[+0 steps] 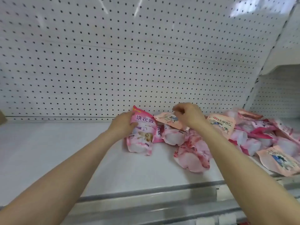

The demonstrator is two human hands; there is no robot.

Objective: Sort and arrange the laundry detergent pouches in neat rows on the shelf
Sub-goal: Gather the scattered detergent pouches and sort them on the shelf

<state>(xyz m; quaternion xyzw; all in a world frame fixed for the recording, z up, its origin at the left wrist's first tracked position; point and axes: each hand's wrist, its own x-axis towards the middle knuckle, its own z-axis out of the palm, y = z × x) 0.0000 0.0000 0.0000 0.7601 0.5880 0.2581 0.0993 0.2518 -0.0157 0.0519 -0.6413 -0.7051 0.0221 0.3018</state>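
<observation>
A pink detergent pouch (141,132) stands upright near the middle of the white shelf (48,151); my left hand (122,123) grips its left edge. Just right of it, my right hand (189,116) pinches the top of a peach-coloured pouch (168,120) that leans on others. A loose heap of pink and peach pouches (246,137) spreads over the right side of the shelf. One pink pouch (193,155) lies flat toward the front, and a peach pouch (279,159) lies at the right front edge.
A white pegboard back wall (129,62) rises behind the shelf. The shelf's grey front rail (146,192) runs below my arms. A neighbouring shelf bay (279,88) stands at the upper right. A brown object (2,118) peeks in at the left edge.
</observation>
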